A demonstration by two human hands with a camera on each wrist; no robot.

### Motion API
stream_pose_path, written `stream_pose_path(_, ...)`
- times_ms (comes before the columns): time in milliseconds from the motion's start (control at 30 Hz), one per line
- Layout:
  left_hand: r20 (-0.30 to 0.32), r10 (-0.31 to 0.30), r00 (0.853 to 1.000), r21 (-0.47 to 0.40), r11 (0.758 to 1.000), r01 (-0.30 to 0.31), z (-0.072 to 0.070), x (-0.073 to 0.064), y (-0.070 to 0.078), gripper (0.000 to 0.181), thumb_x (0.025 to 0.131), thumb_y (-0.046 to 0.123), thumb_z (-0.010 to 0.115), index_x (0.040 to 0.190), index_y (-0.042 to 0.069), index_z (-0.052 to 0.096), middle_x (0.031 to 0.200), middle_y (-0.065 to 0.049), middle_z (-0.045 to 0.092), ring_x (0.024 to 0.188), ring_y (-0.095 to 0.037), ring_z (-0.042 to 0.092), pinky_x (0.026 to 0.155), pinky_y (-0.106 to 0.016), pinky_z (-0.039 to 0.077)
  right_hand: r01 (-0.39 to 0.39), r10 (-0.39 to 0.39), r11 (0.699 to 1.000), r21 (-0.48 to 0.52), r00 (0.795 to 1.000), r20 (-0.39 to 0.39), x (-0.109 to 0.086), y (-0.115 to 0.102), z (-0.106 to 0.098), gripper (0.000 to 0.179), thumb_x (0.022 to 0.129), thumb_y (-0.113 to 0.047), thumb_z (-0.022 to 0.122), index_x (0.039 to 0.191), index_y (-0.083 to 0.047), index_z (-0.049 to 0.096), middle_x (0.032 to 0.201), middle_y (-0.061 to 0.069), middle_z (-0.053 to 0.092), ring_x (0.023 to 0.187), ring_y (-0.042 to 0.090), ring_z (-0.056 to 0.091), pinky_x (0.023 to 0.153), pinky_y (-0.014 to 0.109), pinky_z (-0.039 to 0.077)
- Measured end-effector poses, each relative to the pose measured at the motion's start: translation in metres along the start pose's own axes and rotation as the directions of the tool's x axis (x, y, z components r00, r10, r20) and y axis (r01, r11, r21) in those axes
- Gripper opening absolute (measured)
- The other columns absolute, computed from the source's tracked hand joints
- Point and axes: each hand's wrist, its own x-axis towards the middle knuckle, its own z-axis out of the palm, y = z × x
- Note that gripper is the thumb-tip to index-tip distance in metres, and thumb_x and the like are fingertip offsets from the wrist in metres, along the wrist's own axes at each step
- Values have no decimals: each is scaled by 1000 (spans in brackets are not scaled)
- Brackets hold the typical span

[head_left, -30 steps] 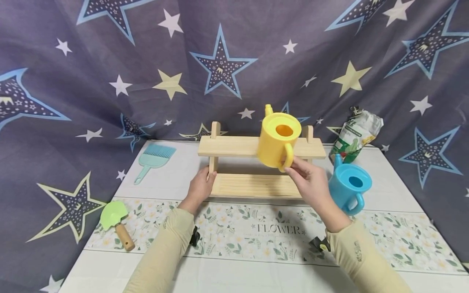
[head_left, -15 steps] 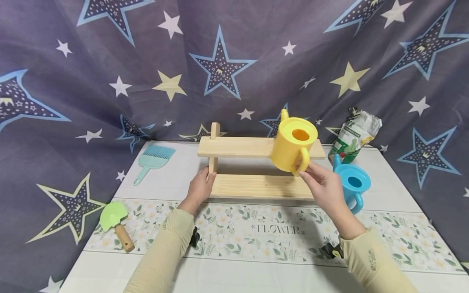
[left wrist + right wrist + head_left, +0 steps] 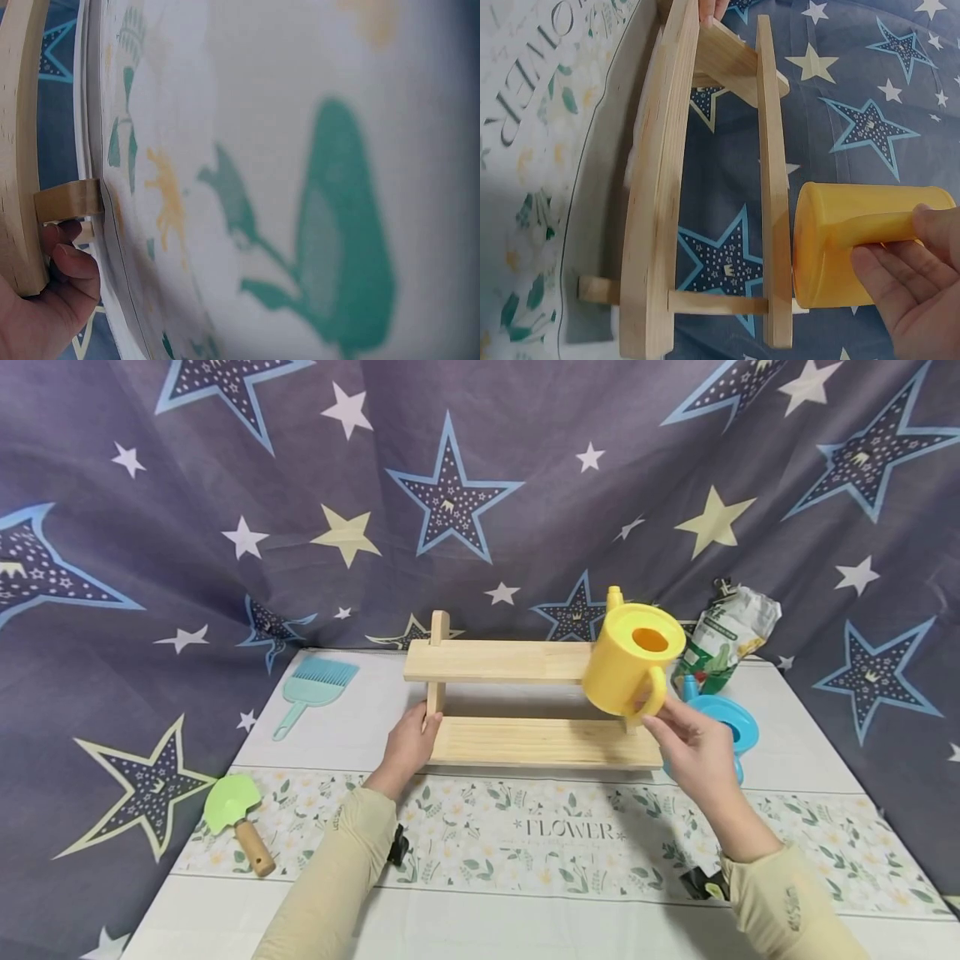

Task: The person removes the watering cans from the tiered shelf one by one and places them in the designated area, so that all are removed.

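Note:
A two-tier wooden shelf (image 3: 517, 662) stands at the middle back of the table. My left hand (image 3: 409, 745) grips its left end at the lower board; the left wrist view shows the thumb and fingers (image 3: 73, 262) curled around the wood. My right hand (image 3: 693, 752) pinches the handle of a yellow watering can (image 3: 626, 660), which is upright with its spout to the back. In the head view the can overlaps the right end of the upper board. From the right wrist, the can's base (image 3: 806, 247) appears right at the upper board (image 3: 774, 187).
A blue watering can (image 3: 738, 722) stands right of the shelf, partly hidden behind my right hand. Behind it leans a clipped bag (image 3: 731, 635). At left lie a teal dustpan with a brush (image 3: 313, 683) and a green trowel (image 3: 238, 814) with a wooden handle.
My right hand has carried the yellow watering can rightward along the upper board, from right of its middle to its right end. My left hand has stayed on the shelf's left end.

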Motion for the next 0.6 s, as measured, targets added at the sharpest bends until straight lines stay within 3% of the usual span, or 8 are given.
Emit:
stream_pose_path(233,-5,7,1000,10,1000,-7,-1,0,0,48,105,35,42,143,6,44,141,-17,48,129,-35,48,107,-51,38,-60,60,998,11,998,-5,-4,7,-13,39,92,-3,67,131,-1,61,112,20,69,93,-11,61,79,10,50)
stream_pose_path(467,-3,0,1000,9,1000,0,0,0,-1,49,105,35,42,144,5,43,142,-18,47,130,-35,46,108,-51,36,-73,72,997,-14,995,-62,-6,11,-24,38,91,0,67,129,-2,62,110,22,69,91,-11,62,79,10,50)
stream_pose_path(600,-2,-1,1000,13,1000,1,0,0,0,49,105,35,42,144,5,43,142,-18,47,130,-35,46,108,-51,36,-88,82,994,-60,992,-98,-8,14,-32,37,91,-1,68,128,-1,63,107,10,71,90,-13,61,78,8,49)
